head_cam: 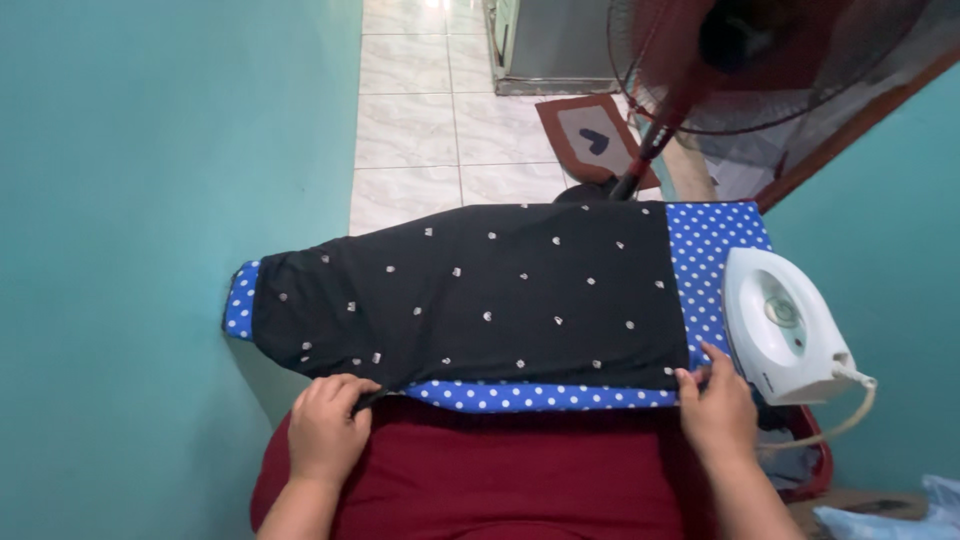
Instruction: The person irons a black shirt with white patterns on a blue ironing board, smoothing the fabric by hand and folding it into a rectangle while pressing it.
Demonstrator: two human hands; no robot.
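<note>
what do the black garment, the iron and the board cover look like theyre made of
Black garment with small pale motifs: soft matte fabric, lying flat and limp. White iron: smooth, glossy plastic shell, probably, with a clear greenish dial. Blue white-dotted board cover: thin woven cloth, seemingly cotton.

Soft, even indoor light is filling the frame, brightest at the top centre, where glare is washing out the pale floor tiles [450, 110]. The wide lens is bending the edges, and the fan [760, 60] in the upper right is blurring (its blades smearing into a red haze). A faint shadow is falling on the teal wall [130, 250] under the ironing board [715, 250] at lower left.
</note>
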